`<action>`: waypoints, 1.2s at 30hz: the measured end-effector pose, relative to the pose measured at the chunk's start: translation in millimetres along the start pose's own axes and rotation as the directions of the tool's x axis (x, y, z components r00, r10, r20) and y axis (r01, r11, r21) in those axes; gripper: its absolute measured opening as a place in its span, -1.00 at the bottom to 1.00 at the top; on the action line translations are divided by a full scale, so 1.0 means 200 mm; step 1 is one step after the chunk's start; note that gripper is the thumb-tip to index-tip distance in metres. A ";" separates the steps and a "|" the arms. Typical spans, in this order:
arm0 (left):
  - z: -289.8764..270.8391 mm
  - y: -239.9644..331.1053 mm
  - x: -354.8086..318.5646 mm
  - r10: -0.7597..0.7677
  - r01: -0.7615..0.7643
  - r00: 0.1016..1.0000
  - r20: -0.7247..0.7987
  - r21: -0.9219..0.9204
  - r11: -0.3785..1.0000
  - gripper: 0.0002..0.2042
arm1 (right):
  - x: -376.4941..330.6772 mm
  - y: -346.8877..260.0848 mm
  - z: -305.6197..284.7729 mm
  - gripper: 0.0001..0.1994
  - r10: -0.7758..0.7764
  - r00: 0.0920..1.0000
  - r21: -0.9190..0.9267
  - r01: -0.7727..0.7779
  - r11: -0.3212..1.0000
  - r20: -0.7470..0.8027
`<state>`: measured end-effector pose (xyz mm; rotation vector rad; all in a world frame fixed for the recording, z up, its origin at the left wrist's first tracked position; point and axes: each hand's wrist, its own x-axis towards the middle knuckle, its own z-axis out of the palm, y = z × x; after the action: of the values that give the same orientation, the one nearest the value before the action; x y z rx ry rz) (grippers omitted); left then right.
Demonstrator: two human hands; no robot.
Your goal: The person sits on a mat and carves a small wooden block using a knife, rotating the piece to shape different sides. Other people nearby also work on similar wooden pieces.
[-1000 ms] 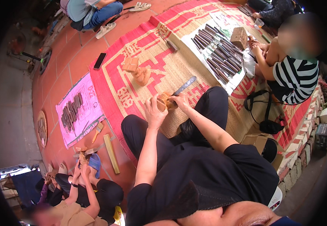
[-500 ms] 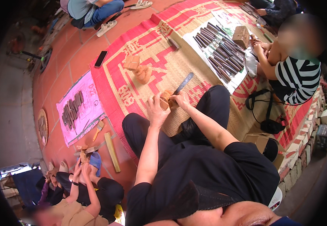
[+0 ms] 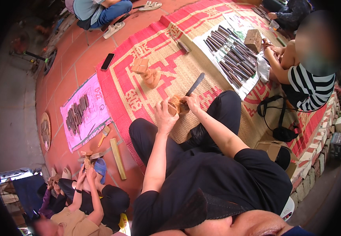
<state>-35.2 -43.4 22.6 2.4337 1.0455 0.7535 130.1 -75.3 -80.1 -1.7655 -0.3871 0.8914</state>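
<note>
My left hand (image 3: 165,118) is closed around a small light-brown wood carving (image 3: 174,106), steadying it between my crossed legs. Close against the carving's right side, my right hand (image 3: 193,103) grips a carving knife (image 3: 196,83). The knife's long, dark, round-ended part points away from me to the upper right; its lower end is hidden by my fingers and the carving. Beyond my hands, a second wood carving (image 3: 151,78) with a square block on top stands upright on the woven mat (image 3: 186,129).
Many dark-handled tools (image 3: 237,59) lie on white sheeting at right, beside a brick (image 3: 253,40) and a seated person. A phone (image 3: 107,61), a pink sheet (image 3: 94,94) with tools, a brush (image 3: 104,135) and a wooden strip (image 3: 118,159) lie left. Another person works at lower left.
The knife has turned slightly, its face now darker, and my right hand has shifted a little right and toward the far side. My left hand still holds the carving.
</note>
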 end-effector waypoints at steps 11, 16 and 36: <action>0.01 0.00 0.01 0.011 -0.011 1.000 -0.002 0.006 1.000 -0.23 | -0.01 -0.03 0.00 -0.78 0.014 1.000 0.003 -0.014 1.000 -0.001; 0.01 -0.01 0.00 -0.026 0.025 1.000 0.018 0.033 0.999 -0.24 | -0.02 -0.03 0.04 -0.82 -0.056 0.983 -0.154 0.084 0.984 0.174; 0.01 -0.01 0.01 -0.017 0.017 1.000 0.017 0.016 1.000 -0.24 | 0.06 -0.01 0.02 -0.74 -0.030 0.985 0.059 0.020 0.998 0.170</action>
<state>-34.0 -41.2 20.5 2.4370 1.0687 0.7203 135.4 -63.5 -83.3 -1.6343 -0.4892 1.0302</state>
